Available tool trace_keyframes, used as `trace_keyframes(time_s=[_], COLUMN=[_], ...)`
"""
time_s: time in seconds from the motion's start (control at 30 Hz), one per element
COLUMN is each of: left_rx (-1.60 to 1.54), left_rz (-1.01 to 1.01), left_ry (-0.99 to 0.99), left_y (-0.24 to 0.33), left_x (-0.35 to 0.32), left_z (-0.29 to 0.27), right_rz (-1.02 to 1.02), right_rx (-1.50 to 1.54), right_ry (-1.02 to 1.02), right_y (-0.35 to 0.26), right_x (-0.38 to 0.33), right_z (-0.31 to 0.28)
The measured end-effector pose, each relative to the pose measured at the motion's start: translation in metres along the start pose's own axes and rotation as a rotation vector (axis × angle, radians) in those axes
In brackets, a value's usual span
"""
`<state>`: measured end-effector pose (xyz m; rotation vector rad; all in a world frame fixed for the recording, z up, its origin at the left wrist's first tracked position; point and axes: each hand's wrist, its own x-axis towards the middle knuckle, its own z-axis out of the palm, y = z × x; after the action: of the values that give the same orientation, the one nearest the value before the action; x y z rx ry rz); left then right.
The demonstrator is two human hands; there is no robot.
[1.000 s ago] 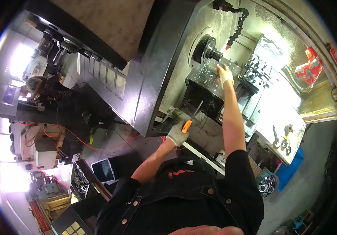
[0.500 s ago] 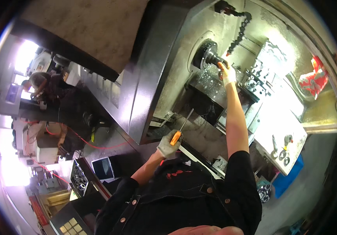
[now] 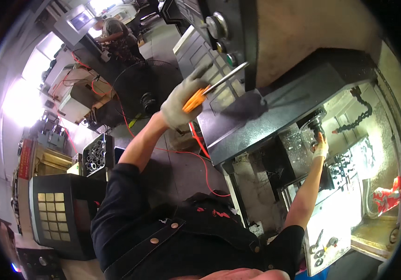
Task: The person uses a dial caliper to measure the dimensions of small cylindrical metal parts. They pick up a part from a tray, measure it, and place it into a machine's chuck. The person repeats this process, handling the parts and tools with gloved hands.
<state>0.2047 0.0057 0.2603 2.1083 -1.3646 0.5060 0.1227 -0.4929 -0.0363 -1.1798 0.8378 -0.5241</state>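
— Screwdriver (image 3: 210,91), orange handle: where?
— Raised before the dark machine door (image 3: 275,112), left hand (image 3: 182,100) fingers wrapped around it.
— Right hand (image 3: 320,148)?
— Fingers closed on the lathe chuck (image 3: 314,125).

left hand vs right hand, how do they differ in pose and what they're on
The left hand is raised outside the machine, gripping an orange-handled tool; the right hand reaches deep inside, at the dark chuck, holding no tool that shows. The left arm is bent, the right stretched straight. Both wear pale work gloves.
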Motion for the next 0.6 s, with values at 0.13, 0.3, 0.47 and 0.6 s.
trace_keyframes(time_s=[0.13, 0.3, 0.47, 0.6], left_rx=[0.015, 0.043, 0.135, 0.114], left_rz=[-0.065, -0.016, -0.190, -0.094], left_ry=[-0.016, -0.002, -0.066, -0.047], left_y=[-0.015, -0.001, -0.011, -0.007], left_x=[0.032, 0.045, 0.040, 0.038], left_z=[0.024, 0.033, 0.038, 0.036], right_rz=[0.005, -0.028, -0.077, -0.177], right_rx=[0.043, 0.084, -0.061, 0.210], right_ry=[0.002, 0.029, 0.079, 0.043], right_y=[0.000, -0.003, 0.001, 0.016], right_x=[-0.005, -0.008, -0.025, -0.018], right_z=[0.002, -0.001, 0.011, 0.017])
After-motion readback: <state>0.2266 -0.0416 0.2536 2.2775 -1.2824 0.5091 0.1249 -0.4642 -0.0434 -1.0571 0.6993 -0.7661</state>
